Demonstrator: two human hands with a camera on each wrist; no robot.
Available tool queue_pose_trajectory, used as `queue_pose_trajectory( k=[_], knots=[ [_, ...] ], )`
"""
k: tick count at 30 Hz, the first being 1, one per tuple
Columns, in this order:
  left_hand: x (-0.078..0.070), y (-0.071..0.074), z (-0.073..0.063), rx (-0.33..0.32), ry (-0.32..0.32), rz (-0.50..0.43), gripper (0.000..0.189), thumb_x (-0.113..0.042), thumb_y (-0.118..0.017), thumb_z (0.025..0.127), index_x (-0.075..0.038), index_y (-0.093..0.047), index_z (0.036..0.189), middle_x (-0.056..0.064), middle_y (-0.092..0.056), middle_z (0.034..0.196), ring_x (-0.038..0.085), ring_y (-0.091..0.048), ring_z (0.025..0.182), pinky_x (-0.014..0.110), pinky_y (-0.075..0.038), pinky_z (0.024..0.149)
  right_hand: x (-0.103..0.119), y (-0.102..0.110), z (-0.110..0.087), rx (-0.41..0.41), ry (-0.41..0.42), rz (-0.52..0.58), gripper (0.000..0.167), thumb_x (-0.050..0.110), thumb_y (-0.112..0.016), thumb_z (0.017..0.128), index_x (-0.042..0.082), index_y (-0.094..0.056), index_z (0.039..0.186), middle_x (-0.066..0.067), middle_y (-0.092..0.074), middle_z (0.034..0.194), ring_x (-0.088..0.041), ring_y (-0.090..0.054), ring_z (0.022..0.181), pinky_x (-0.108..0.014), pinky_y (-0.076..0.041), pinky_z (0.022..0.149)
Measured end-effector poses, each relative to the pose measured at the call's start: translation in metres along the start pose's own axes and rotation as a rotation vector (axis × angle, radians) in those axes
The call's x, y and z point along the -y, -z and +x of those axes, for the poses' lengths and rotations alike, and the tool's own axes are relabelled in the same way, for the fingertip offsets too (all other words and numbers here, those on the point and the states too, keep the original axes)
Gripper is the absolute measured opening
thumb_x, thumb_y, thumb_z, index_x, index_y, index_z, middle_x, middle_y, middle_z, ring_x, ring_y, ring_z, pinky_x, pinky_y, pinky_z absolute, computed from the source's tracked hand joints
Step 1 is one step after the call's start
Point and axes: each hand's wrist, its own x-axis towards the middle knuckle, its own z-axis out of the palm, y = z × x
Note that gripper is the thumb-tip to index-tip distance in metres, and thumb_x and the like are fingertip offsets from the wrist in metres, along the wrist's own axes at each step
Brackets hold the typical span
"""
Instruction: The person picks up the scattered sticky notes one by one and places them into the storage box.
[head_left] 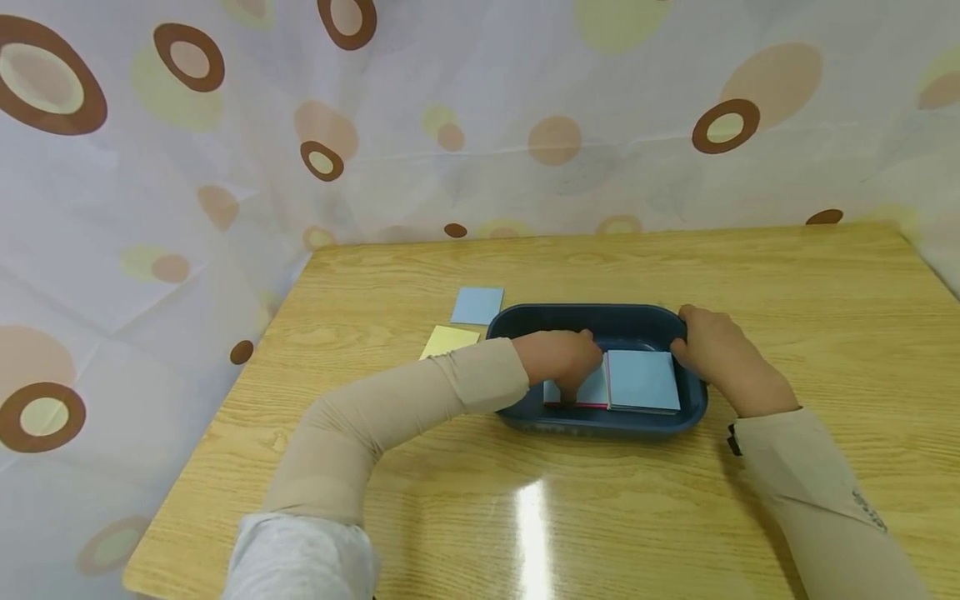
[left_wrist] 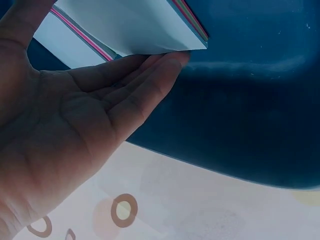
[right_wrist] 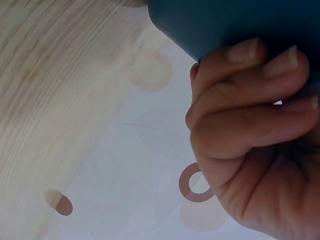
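A dark blue oblong tub [head_left: 592,423] stands on the table with two stacks of square note paper lying side by side in it. My left hand [head_left: 562,358] reaches down into the tub over the left stack of paper [head_left: 596,390], whose top sheet is light blue with a pink edge below. In the left wrist view the thumb and fingers lie at opposite edges of that stack [left_wrist: 135,25], pinching it. The right stack [head_left: 643,379], also light blue on top, lies at the tub's right end. My right hand [head_left: 723,358] grips the tub's right rim, fingers curled against its wall in the right wrist view.
On the wooden table [head_left: 420,517], a light blue paper square [head_left: 477,306] lies just left of the tub's far corner. A yellow paper square [head_left: 447,340] lies nearer, partly behind the left sleeve. A patterned cloth [head_left: 525,183] hangs along the table's far and left sides.
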Motion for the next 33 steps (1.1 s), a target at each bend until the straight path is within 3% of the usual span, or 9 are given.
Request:
queue_pose_trajectory(
  k=[10,19,25,30,33],
  knots=[
    [0.006,0.005,-0.01,-0.033,0.011,0.001,0.077,-0.043,-0.077,0.08,-0.014,-0.044,0.143,0.006,-0.041,0.137,0.013,-0.044,0.113,0.025,-0.044,0.093,0.001,0.0,0.001,0.011,0.0,0.004,0.029,0.0,-0.05,0.09,-0.02,-0.044,0.11,-0.037,-0.056,0.097,-0.032,-0.057,0.068,-0.037,-0.047,0.055],
    [0.027,0.012,-0.031,-0.105,-0.008,-0.142,0.068,-0.037,-0.074,0.084,-0.009,-0.047,0.14,0.011,-0.039,0.146,0.015,-0.052,0.117,0.027,-0.044,0.094,0.0,0.0,0.001,0.008,-0.01,0.005,0.034,0.0,-0.05,0.091,-0.022,-0.043,0.115,-0.04,-0.054,0.103,-0.033,-0.058,0.071,-0.039,-0.049,0.057],
    [0.045,0.013,-0.046,-0.188,-0.007,-0.185,0.068,-0.04,-0.072,0.086,-0.004,-0.047,0.139,0.01,-0.05,0.135,0.018,-0.052,0.116,0.027,-0.043,0.094,0.0,-0.001,0.002,0.007,0.002,0.011,0.037,0.0,-0.05,0.09,-0.023,-0.041,0.117,-0.041,-0.054,0.104,-0.032,-0.057,0.07,-0.037,-0.049,0.055],
    [0.068,0.013,-0.063,-0.283,0.001,-0.328,0.069,-0.038,-0.069,0.089,-0.003,-0.042,0.142,0.011,-0.049,0.137,0.022,-0.048,0.123,0.03,-0.04,0.099,-0.001,-0.001,0.002,0.005,0.008,0.013,0.032,0.0,-0.05,0.09,-0.022,-0.043,0.112,-0.038,-0.055,0.098,-0.03,-0.056,0.067,-0.036,-0.047,0.053],
    [0.083,0.009,-0.073,-0.352,0.038,-0.436,0.068,-0.037,-0.068,0.09,-0.003,-0.042,0.142,0.011,-0.047,0.141,0.023,-0.046,0.127,0.032,-0.039,0.101,-0.002,-0.002,0.001,0.002,0.018,0.013,0.028,0.0,-0.049,0.09,-0.02,-0.044,0.108,-0.035,-0.055,0.093,-0.029,-0.056,0.065,-0.035,-0.046,0.052]
  ],
)
